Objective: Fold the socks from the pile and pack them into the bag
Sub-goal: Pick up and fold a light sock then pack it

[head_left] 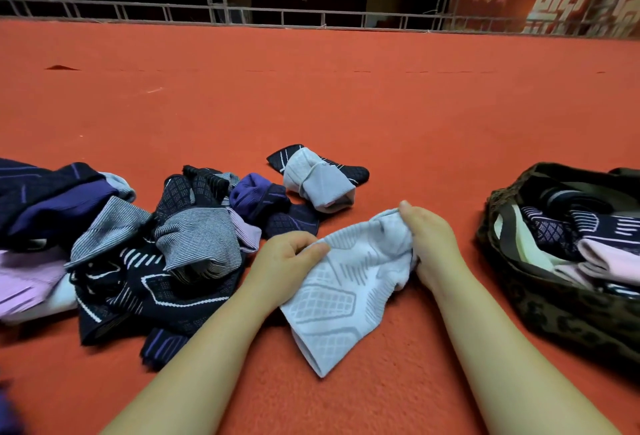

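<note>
**Between two hands, one pale sock**

Over the red felt floor (346, 105), the left hand (284, 261) and right hand (429, 244) each pinch one end of a pale grey sock with a woven grid pattern (343, 289), fingers curled into its fabric. Left of that grip lies the loose pile of dark navy, purple and grey socks (138, 244). Beyond it rests a grey-and-navy bundled pair (318, 178). Right of the grip sits the open leopard-print fabric bag (554, 310), socks already inside.

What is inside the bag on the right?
The bag holds folded socks, dark patterned and pale pink. Its bottom and anything under them is hidden.
</note>
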{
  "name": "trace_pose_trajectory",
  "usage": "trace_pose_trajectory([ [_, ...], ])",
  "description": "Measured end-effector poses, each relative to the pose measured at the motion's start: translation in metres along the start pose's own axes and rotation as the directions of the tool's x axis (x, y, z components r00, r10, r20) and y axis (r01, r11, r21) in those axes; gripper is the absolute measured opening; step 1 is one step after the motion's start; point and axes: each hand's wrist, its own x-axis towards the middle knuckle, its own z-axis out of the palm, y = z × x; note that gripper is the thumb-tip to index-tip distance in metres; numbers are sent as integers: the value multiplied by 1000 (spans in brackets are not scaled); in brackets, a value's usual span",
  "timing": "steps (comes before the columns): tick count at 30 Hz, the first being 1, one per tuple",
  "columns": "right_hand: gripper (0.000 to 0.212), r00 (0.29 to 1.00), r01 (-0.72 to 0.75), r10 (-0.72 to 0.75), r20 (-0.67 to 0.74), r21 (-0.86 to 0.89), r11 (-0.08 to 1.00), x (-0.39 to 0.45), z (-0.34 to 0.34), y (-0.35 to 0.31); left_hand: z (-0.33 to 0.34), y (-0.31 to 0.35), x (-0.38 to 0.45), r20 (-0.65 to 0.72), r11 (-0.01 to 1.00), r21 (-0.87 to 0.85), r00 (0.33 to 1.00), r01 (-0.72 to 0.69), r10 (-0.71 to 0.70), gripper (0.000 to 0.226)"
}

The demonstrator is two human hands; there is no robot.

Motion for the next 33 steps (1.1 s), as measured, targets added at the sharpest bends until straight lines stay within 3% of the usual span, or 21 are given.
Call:
trace_pose_trajectory([
  [3,25,979,-116,164,-120,332,936,11,-13,1,-2,-4,3,-87,999,-18,995,47,-49,27],
  [7,29,989,-59,83,-124,187,981,9,-8,0,-3,-8,6,-75,993,-7,990,117,-117,25],
  [10,45,993,-96,82,87,165,982,5,-9,-4,-6,-10,8,-127,986,-28,977,166,-169,34],
  [13,28,969,-44,61,240,-75,996,1,-15,-5,-6,-10,8,-174,974,-63,958,219,-227,35],
  [15,22,974,-27,46,223,-87,996,1,-16,-5,-6,-9,8,-174,973,-62,958,222,-230,36],
  [18,25,994,22,-28,110,56,998,2,-17,-7,-5,-8,10,-172,975,-58,960,214,-221,36],
  [21,26,984,177,-175,27,-175,969,1,-22,-12,-6,-8,10,-156,979,-35,966,201,-204,37],
  [24,26,970,227,-243,1,-362,904,4,-28,-14,-6,-10,10,-126,979,-15,971,204,-205,32],
  [27,19,960,188,-269,-81,-525,830,8,-33,-11,-5,-11,6,-108,982,72,980,173,-165,20],
  [29,30,945,152,-288,-153,-576,803,10,-35,-8,-5,-8,2,-87,984,129,990,124,-114,13],
  [31,42,955,110,-258,-143,-641,759,11,-34,-6,-4,-6,-2,-58,972,234,998,34,-21,28],
  [33,52,990,18,-120,-74,-779,627,11,-31,-4,-3,0,-7,-33,936,352,999,-16,30,38],
])
